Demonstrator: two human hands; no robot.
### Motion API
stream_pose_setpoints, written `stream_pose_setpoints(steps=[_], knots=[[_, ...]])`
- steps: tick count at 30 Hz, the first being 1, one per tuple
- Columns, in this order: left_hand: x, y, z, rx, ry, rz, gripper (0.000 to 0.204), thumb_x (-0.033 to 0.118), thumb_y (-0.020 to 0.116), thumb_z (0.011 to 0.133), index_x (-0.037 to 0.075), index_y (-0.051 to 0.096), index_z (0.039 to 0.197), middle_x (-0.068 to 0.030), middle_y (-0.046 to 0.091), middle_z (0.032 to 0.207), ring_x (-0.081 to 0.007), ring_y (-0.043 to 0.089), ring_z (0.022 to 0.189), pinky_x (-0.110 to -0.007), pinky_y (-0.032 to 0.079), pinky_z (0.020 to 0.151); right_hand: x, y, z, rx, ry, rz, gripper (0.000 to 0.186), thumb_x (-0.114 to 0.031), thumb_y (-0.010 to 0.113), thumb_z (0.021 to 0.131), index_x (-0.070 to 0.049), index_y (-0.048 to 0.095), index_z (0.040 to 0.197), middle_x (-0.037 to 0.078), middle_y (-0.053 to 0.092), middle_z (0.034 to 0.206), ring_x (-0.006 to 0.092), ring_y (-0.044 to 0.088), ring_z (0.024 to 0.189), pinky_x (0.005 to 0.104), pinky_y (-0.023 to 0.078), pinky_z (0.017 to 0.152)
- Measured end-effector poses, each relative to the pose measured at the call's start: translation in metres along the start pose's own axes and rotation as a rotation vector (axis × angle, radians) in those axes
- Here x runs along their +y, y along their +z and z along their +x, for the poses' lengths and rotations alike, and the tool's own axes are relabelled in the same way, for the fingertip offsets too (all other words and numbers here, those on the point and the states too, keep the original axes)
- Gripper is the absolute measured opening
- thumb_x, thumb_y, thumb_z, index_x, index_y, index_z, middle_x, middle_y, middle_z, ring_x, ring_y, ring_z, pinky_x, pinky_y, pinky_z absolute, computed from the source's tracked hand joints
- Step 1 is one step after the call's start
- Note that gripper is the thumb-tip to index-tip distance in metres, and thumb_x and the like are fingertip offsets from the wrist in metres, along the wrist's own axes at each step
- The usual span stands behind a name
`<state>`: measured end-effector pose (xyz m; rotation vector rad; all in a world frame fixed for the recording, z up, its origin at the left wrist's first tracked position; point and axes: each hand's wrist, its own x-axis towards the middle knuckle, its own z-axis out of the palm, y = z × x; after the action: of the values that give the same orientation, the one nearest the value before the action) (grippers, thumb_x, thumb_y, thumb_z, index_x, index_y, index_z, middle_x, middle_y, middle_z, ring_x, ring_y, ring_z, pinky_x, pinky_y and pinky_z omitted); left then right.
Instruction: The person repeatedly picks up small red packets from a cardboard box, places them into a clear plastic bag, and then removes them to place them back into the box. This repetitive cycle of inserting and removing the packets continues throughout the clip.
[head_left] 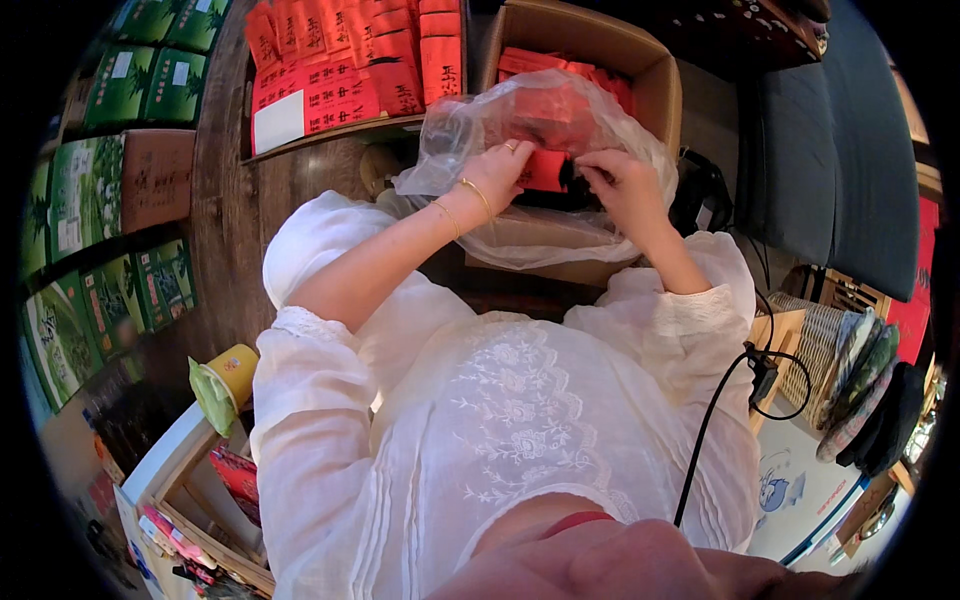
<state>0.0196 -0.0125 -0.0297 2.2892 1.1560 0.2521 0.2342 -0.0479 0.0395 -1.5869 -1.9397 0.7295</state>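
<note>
In front of my lap, a clear plastic bag (455, 130) lies spread over the near side of an open cardboard box (660, 100). My left hand (497, 172) is closed on the left end of a small red packet (543, 171) at the bag's mouth. To the packet's right, my right hand (625, 192) has its thumb and forefinger pinched together, close to a dark patch; what they hold is too small to tell. More red packets (605, 88) fill the back of the cardboard box, some seen through the plastic.
At the back left stands a shallow tray (385, 130) of red packets with dark writing, a white card (279, 122) among them. Green cartons (85, 195) are stacked at the far left. A yellow tub (233, 372) sits near my left elbow. A black cable (712, 410) hangs at my right; a dark cushioned seat (790, 160) stands beyond.
</note>
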Motion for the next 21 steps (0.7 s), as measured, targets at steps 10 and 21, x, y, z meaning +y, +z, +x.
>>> stream_pose_setpoints(steps=[10,21], knots=[[0.018,-0.01,0.0,0.132,0.056,-0.162,0.075,0.023,0.079,0.067,0.007,0.039,0.128,-0.015,0.054,0.118,-0.0343,0.054,0.107,-0.04,0.046,0.089,-0.005,0.006,-0.003,-0.132,-0.056,0.045,0.02,-0.013,0.069,0.077,0.0,0.062,0.09,0.014,0.059,0.092,0.0287,0.06,0.073,0.0358,0.049,0.066],[0.016,-0.009,-0.005,0.088,0.033,-0.262,0.079,0.029,0.079,0.067,0.006,0.038,0.131,-0.0156,0.051,0.125,-0.0325,0.054,0.109,-0.039,0.045,0.092,-0.011,-0.01,-0.001,-0.066,0.098,0.201,0.016,-0.009,0.067,0.082,0.003,0.061,0.091,0.011,0.058,0.08,0.0189,0.061,0.067,0.0273,0.047,0.059]])
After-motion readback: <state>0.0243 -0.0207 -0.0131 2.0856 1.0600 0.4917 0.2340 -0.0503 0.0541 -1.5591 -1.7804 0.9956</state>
